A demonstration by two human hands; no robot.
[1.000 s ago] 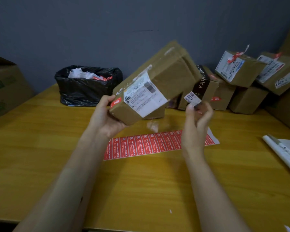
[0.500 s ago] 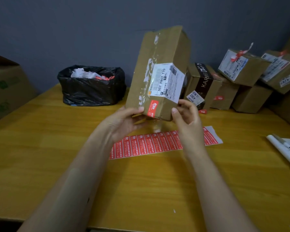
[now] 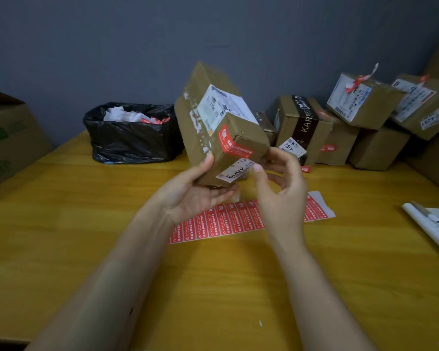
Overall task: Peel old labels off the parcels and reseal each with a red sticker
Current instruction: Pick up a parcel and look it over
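I hold a brown cardboard parcel (image 3: 211, 148) tilted above the table. My left hand (image 3: 190, 196) grips it from below, thumb on its near side. It carries a large white shipping label (image 3: 218, 107), a red sticker (image 3: 232, 145) wrapped over one corner, and a small white numbered label (image 3: 235, 171) on its lower face. My right hand (image 3: 281, 196) has its fingers curled at the parcel's lower right corner, with the thumb tip at the end of the small label. A sheet of red stickers (image 3: 221, 224) lies on the table under my hands.
A black bin bag (image 3: 132, 138) with peeled paper scraps stands at the back left. Several brown parcels (image 3: 363, 102) are stacked at the back right, one with a dark band (image 3: 302, 122). A large carton (image 3: 8, 138) sits at the left, and white backing paper (image 3: 431, 224) at the right edge.
The parcel has turned from upright to tilted, bringing its lower face with the small numbered label into view. My right thumb has shifted to that label's end.
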